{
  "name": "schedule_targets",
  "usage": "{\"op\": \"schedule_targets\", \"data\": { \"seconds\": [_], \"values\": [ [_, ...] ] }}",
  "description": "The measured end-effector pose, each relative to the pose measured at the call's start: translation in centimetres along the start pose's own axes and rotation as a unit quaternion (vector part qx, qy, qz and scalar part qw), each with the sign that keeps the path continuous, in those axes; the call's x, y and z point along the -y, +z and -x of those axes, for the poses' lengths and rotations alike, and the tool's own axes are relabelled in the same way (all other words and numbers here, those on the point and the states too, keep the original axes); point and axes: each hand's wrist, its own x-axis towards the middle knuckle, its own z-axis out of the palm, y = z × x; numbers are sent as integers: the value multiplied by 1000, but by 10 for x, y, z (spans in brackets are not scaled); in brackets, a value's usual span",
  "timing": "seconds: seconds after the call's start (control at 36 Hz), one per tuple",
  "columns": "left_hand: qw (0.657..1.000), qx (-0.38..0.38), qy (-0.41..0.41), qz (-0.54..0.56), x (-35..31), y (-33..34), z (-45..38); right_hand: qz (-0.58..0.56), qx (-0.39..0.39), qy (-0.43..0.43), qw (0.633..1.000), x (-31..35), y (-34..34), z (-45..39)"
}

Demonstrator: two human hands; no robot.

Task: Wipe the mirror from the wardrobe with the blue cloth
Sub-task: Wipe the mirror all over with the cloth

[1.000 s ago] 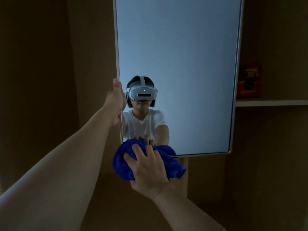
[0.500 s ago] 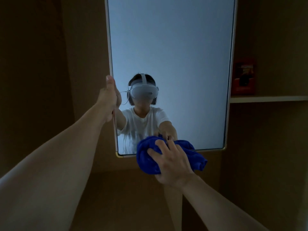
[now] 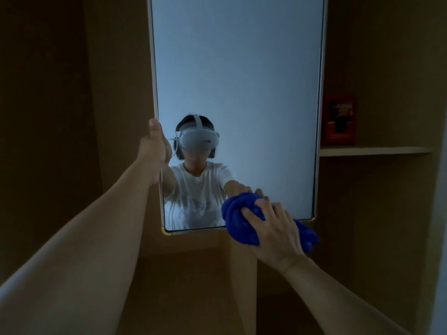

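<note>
A tall mirror [image 3: 242, 81] with a thin pale frame hangs in front of me inside the dim wardrobe. My left hand [image 3: 153, 146] grips its left edge about halfway up, thumb pointing upward along the frame. My right hand [image 3: 273, 230] holds a bunched blue cloth [image 3: 238, 220] and presses it against the glass at the mirror's bottom edge, right of the middle. Part of the cloth sticks out past my hand to the right. The glass reflects a person in a white T-shirt wearing a headset.
A shelf [image 3: 372, 150] runs to the right of the mirror at mid height, with a red box [image 3: 339, 119] standing on it. Brown wardrobe panels [image 3: 60, 117] close in on the left, right and below. The light is low.
My right hand has slid the blue cloth rightward along the mirror's bottom edge, from near the bottom left corner to right of the middle. My left hand keeps its hold on the left edge.
</note>
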Motion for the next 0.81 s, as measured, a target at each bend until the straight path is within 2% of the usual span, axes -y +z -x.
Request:
{"op": "schedule_targets", "data": {
  "seconds": [0.08, 0.17, 0.28, 0.39, 0.47, 0.64, 0.72, 0.81],
  "values": [
    [1000, -7, 13, -9, 2, 2, -1, -12, -48, -20, 999, 24, 0, -20],
    [1000, -2, 10, -14, 4, 2, -4, -10, -60, -76, 995, 48, -2, -42],
    [1000, -5, -15, -24, 7, 2, -12, -13, -78, -117, 990, 41, 3, -50],
    [1000, -14, 5, -12, 9, 2, -13, -35, -129, -55, 989, 18, 6, -44],
    [1000, -7, -13, -4, 6, 1, -12, -47, -150, -10, 987, 1, 3, -44],
    [1000, -16, 0, -5, 6, -1, -7, -46, -194, 156, 967, -39, -14, -52],
    [1000, -20, 11, -4, 3, -3, -2, -51, -197, 231, 951, -61, -18, -50],
    [999, -19, 30, -3, 5, -2, -2, -47, -188, 264, 945, -80, -16, -38]
  ]
}}
